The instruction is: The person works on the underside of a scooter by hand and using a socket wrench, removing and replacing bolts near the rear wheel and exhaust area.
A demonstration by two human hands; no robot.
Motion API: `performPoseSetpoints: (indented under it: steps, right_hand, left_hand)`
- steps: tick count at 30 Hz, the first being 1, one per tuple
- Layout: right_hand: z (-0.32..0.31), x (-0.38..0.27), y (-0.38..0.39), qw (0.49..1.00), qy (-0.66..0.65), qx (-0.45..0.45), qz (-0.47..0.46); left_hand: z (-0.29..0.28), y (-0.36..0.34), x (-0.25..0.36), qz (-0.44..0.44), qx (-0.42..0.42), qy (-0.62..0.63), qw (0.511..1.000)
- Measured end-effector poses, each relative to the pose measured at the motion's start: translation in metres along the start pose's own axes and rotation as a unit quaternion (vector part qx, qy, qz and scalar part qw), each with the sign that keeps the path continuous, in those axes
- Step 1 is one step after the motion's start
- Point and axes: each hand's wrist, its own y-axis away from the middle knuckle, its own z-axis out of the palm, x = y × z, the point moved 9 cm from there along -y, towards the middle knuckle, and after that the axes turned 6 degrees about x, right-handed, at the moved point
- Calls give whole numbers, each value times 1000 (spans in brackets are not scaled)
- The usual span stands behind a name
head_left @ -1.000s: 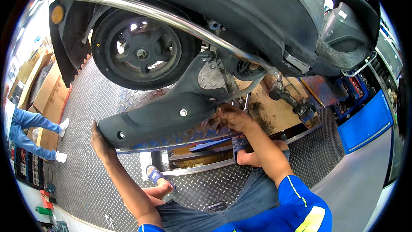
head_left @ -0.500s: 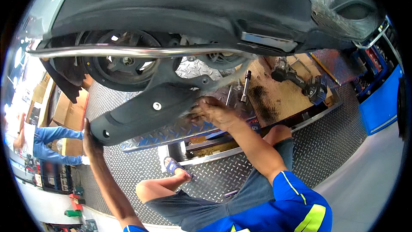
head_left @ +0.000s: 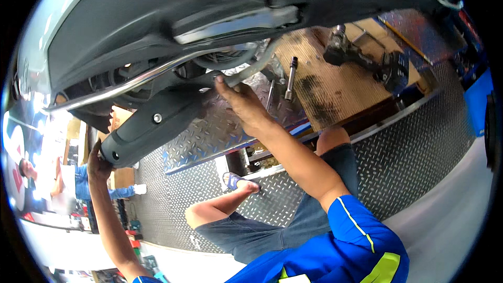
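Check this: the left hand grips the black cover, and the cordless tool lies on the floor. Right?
Not quite: the cordless tool lies on the tan ribbed sheet, not the floor, as the head view shows. The left hand does grip the black cover.

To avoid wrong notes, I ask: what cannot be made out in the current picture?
In the head view:
Left hand: most fingers hidden behind the black cover.
Right hand: some fingers hidden by the hand itself.
Vehicle body: top cut off by the upper edge.
Blue panel: right part cut off by the dark rim.
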Motion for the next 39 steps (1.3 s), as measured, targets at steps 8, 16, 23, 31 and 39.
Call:
performPoseSetpoints:
  steps: [8, 16, 23, 31, 39]
  right_hand:
    - [-18, -4, -20, 989, 21, 56, -139]
    - [-73, -63, -32, 955, 131, 131, -232]
    - [-76, -74, -27, 957, 150, 74, -236]
    - [-82, -58, -44, 929, 252, 49, -265]
    - [-83, -59, -43, 941, 211, 59, -256]
  left_hand:
    - [-2, -25, 34, -85, -92, -45, 991]
    - [-24, -35, 22, -44, 8, -3, 999]
    - [-43, -59, 17, -8, 0, -43, 999]
    - [-25, -41, 27, 30, -7, 16, 999]
    - [-15, -38, 33, 60, -41, 36, 997]
